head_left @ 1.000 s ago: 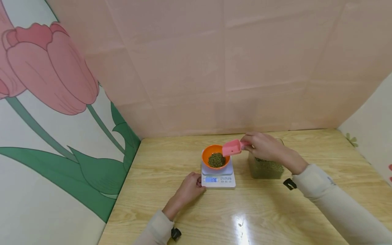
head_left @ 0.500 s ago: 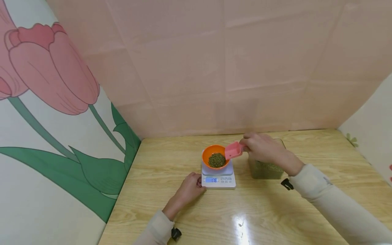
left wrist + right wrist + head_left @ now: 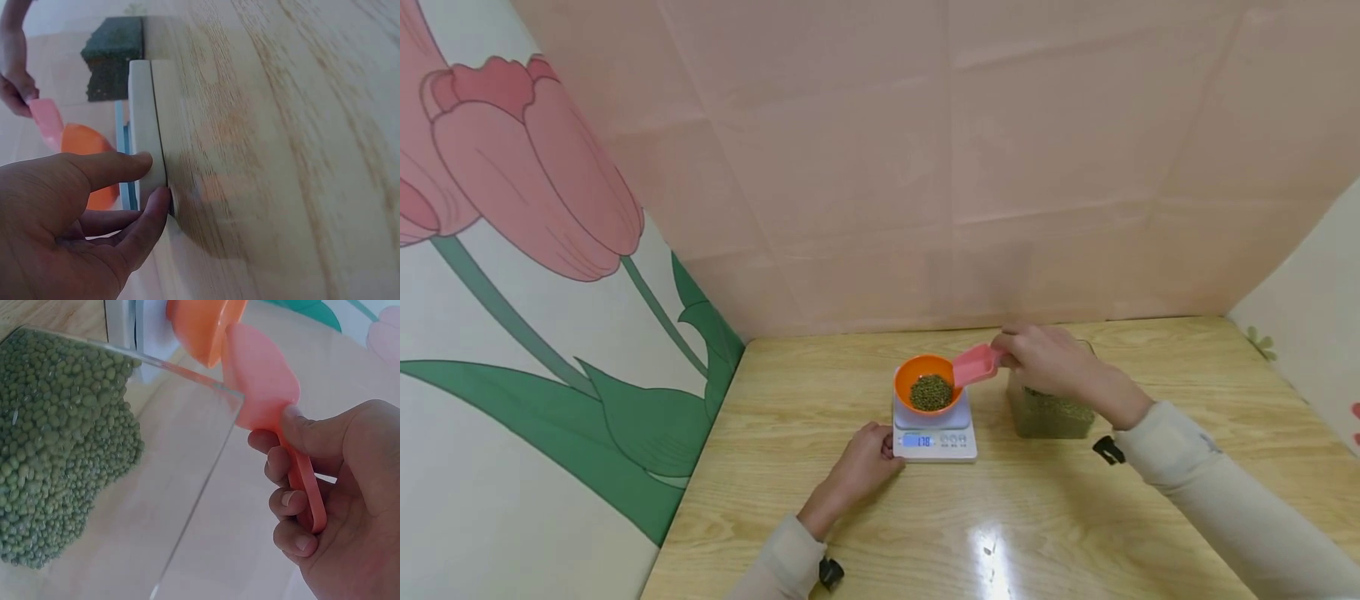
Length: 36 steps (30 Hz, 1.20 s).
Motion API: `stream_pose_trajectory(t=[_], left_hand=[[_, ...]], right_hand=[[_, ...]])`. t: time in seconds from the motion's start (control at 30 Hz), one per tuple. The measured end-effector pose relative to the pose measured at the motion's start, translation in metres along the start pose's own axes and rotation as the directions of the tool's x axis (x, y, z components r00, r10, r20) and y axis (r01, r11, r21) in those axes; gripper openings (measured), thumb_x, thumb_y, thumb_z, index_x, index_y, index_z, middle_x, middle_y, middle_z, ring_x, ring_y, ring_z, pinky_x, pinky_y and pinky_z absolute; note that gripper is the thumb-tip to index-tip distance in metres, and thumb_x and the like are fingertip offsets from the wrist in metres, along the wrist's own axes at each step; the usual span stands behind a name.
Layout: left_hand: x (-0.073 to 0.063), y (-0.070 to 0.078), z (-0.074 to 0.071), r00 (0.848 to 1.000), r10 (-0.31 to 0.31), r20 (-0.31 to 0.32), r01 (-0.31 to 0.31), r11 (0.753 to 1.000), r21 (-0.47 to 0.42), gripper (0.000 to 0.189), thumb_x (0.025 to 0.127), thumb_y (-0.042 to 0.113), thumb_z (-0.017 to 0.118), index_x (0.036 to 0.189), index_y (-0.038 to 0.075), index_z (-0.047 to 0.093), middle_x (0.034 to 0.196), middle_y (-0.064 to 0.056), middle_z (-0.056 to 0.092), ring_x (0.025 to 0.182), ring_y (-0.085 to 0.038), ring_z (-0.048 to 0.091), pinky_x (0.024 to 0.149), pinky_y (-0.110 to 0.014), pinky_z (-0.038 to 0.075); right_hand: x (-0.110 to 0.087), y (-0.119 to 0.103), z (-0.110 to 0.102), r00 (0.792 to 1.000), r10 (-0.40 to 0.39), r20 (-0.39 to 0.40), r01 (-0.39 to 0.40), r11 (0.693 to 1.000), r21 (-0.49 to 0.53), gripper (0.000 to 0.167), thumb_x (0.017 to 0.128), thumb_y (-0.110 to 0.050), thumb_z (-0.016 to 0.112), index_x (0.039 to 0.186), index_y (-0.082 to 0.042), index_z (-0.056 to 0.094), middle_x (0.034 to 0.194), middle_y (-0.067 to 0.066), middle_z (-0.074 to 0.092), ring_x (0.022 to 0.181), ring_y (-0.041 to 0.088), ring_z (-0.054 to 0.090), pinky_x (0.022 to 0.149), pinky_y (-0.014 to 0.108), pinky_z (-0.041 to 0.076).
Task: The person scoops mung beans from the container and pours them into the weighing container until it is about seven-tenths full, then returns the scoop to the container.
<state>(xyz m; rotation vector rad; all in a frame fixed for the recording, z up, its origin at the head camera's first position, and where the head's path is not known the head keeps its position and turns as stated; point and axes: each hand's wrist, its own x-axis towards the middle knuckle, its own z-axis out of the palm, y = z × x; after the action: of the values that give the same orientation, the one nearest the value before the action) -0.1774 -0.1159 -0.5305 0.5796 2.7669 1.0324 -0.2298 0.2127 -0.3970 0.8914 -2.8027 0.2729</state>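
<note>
My right hand (image 3: 1048, 358) grips the handle of a pink scoop (image 3: 259, 378), fingers curled round it. In the head view the scoop's mouth tilts down at the right rim of an orange bowl (image 3: 907, 379). Green mung beans (image 3: 931, 392) lie in that bowl, which sits on a white kitchen scale (image 3: 934, 452) whose lit display seems to read 178. At the scale's front left corner, my left hand (image 3: 863, 460) holds the edge between thumb and finger; the left wrist view shows the fingertips (image 3: 142, 164) on the scale's side.
A clear box (image 3: 1051, 425) part full of mung beans (image 3: 56, 431) stands right of the scale, beneath my right forearm. The wooden table (image 3: 805, 375) meets a pink sheet-covered wall (image 3: 865, 250) at the back. A tulip mural (image 3: 550, 167) covers the left wall.
The scoop has shifted slightly to the right across the bowl's rim, its tilt changing a little. My left hand, the bowl and the display reading look the same.
</note>
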Motion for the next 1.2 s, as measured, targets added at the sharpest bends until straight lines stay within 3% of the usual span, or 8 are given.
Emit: stream_pose_trajectory(t=[0.37, 0.7, 0.93, 1.2], left_hand=[[0.000, -0.002, -0.001, 1.000, -0.005, 0.000, 0.005, 1.000, 0.019, 0.018, 0.089, 0.007, 0.082, 0.101, 0.002, 0.070, 0.085, -0.004, 0.057, 0.079, -0.009, 0.047, 0.066, -0.020, 0.040], [0.000, -0.001, -0.002, 1.000, -0.016, 0.003, 0.016, 1.000, 0.024, 0.018, 0.090, 0.009, 0.083, 0.102, 0.003, 0.070, 0.087, -0.006, 0.059, 0.080, -0.009, 0.047, 0.066, -0.020, 0.041], [-0.001, -0.001, -0.001, 1.000, -0.031, 0.001, 0.031, 0.999, 0.011, 0.022, 0.092, 0.010, 0.083, 0.109, 0.003, 0.072, 0.089, -0.004, 0.059, 0.082, -0.010, 0.049, 0.066, -0.019, 0.042], [-0.002, -0.002, -0.001, 0.999, -0.034, -0.007, 0.034, 0.999, 0.013, 0.024, 0.092, 0.011, 0.083, 0.111, 0.003, 0.072, 0.090, -0.003, 0.059, 0.082, -0.010, 0.049, 0.067, -0.019, 0.044]], right_hand=[[-0.006, 0.012, -0.008, 0.999, -0.002, -0.041, 0.003, 1.000, 0.021, 0.017, 0.092, -0.003, 0.074, 0.109, -0.002, 0.078, 0.103, 0.012, 0.075, 0.088, 0.028, 0.071, 0.073, 0.043, 0.059], [-0.013, 0.020, -0.016, 0.995, -0.032, -0.099, 0.031, 0.999, -0.011, 0.008, 0.091, -0.004, 0.076, 0.098, -0.007, 0.073, 0.095, 0.008, 0.071, 0.082, 0.024, 0.067, 0.070, 0.044, 0.057], [-0.020, 0.024, -0.020, 0.996, -0.006, -0.091, 0.004, 1.000, -0.016, 0.006, 0.093, -0.004, 0.075, 0.097, -0.009, 0.073, 0.092, 0.004, 0.069, 0.078, 0.019, 0.060, 0.066, 0.038, 0.051], [-0.029, 0.026, -0.029, 0.996, 0.012, -0.091, -0.012, 1.000, -0.003, 0.007, 0.094, -0.006, 0.076, 0.100, -0.007, 0.074, 0.098, 0.007, 0.072, 0.083, 0.022, 0.065, 0.069, 0.041, 0.055]])
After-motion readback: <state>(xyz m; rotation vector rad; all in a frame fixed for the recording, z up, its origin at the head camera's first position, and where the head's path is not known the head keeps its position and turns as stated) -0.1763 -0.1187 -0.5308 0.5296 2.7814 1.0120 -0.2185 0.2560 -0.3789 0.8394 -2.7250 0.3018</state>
